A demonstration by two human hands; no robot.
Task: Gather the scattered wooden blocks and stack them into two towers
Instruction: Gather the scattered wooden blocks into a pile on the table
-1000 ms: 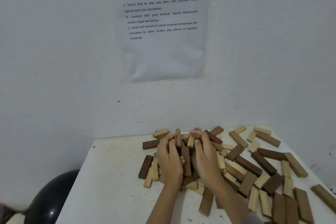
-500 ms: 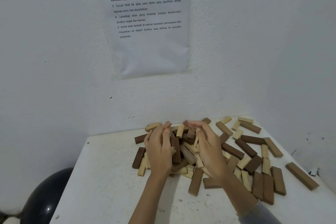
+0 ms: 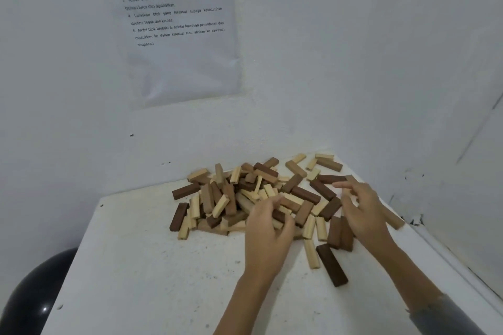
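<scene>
A heap of light and dark wooden blocks (image 3: 231, 198) lies at the back of the white table (image 3: 163, 266), with more scattered flat to the right. My left hand (image 3: 268, 234) reaches into the heap's near right edge, its fingers curled over a dark brown block (image 3: 279, 216). My right hand (image 3: 360, 209) hovers over the scattered blocks at the right, fingers spread and loosely bent, holding nothing. A long dark block (image 3: 331, 264) and a pale block (image 3: 311, 253) lie apart in front, between my forearms.
White walls close the table in at the back and right. A printed instruction sheet (image 3: 177, 30) hangs on the back wall. A black rounded object (image 3: 30, 294) sits beyond the table's left edge. A tan block (image 3: 392, 216) lies near the right edge.
Both hands left the middle of the heap and moved right, drawing apart. The left now reaches the heap's right edge, and the right is over the scattered blocks.
</scene>
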